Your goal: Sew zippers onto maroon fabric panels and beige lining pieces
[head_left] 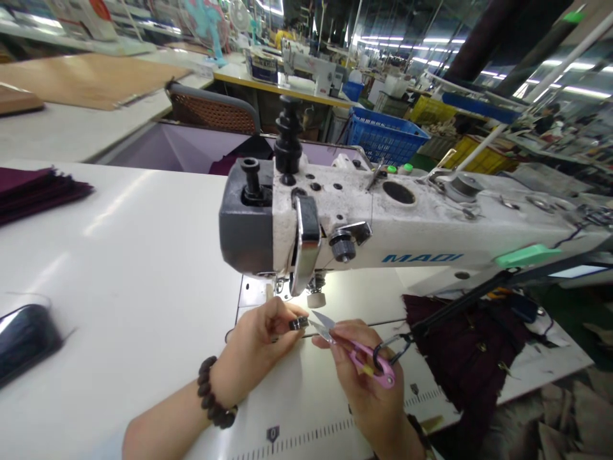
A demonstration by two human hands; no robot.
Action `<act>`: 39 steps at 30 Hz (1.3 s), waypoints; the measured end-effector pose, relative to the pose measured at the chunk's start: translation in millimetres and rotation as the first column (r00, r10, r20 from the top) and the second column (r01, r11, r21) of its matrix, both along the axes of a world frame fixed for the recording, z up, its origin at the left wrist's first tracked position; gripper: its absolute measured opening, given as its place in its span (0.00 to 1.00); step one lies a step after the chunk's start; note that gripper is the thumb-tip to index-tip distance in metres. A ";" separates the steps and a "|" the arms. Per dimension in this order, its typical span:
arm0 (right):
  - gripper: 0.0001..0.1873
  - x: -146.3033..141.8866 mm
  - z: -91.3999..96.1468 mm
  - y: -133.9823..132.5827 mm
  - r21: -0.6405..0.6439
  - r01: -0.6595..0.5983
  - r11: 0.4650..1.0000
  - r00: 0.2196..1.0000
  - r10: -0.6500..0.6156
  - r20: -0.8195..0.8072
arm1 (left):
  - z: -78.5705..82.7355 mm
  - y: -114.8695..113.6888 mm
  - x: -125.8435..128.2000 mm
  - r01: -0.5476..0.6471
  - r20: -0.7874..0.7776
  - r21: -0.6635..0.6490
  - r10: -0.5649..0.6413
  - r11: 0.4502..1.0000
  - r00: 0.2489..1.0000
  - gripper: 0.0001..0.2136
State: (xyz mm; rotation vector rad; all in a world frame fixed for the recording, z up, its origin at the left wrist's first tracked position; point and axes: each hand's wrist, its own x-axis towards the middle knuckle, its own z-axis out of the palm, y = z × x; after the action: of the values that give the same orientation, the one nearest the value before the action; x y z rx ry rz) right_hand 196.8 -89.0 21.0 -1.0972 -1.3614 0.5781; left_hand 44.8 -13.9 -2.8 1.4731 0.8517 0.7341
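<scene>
My left hand (261, 342) pinches a small dark bobbin (299, 324) between thumb and fingers, just in front of the needle area of a white industrial sewing machine (407, 223). A dark bead bracelet sits on that wrist. My right hand (364, 374) grips pink thread snips (357, 348), their open blades pointing left at the bobbin and nearly touching it. Both hands hover over the white table (143, 268) beside the needle plate.
Dark maroon fabric (460, 345) lies under the machine arm at right. More maroon pieces (33, 188) are stacked at far left. A black object (23, 338) rests at the left edge. Behind stand a chair, blue and yellow crates, and other sewing stations.
</scene>
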 end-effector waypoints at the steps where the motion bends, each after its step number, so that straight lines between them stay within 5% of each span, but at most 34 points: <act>1: 0.13 0.2 -1.3 0.0 -0.005 -0.003 1.000 1.000 0.003 0.000 | 0.0 0.2 0.4 -0.004 0.010 0.004 0.004 1.000 1.000 0.06; 9: 0.15 2.2 -1.0 1.9 -0.020 0.003 1.000 0.998 -0.002 0.070 | 2.8 -0.7 4.6 -0.044 0.058 -0.017 0.044 0.999 0.997 0.06; 14: 0.15 2.3 -0.3 1.9 -0.021 0.002 1.000 0.995 0.000 0.103 | 5.4 -0.5 6.7 -0.043 0.154 -0.161 0.068 0.986 0.986 0.09; 23: 0.17 4.0 0.2 3.9 -0.017 -0.004 1.000 0.993 0.006 0.116 | 15.2 -3.4 9.6 0.167 0.478 -0.547 0.143 0.820 0.866 0.08; 30: 0.20 4.8 -0.3 4.5 -0.007 -0.039 0.999 0.996 0.039 0.075 | 17.4 -1.5 8.7 0.250 0.508 -0.627 0.144 0.738 0.849 0.10; 39: 0.18 11.4 1.6 2.6 -0.016 -0.045 0.999 0.999 0.045 -0.005 | 21.3 0.5 5.7 0.330 0.507 -0.632 0.052 0.702 0.860 0.10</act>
State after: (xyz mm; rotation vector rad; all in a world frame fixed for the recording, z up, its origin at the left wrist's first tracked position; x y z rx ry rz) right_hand 208.2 -86.4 22.6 -1.0801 -1.3821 0.6252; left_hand 50.4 -13.3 18.4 0.5926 0.5074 0.5309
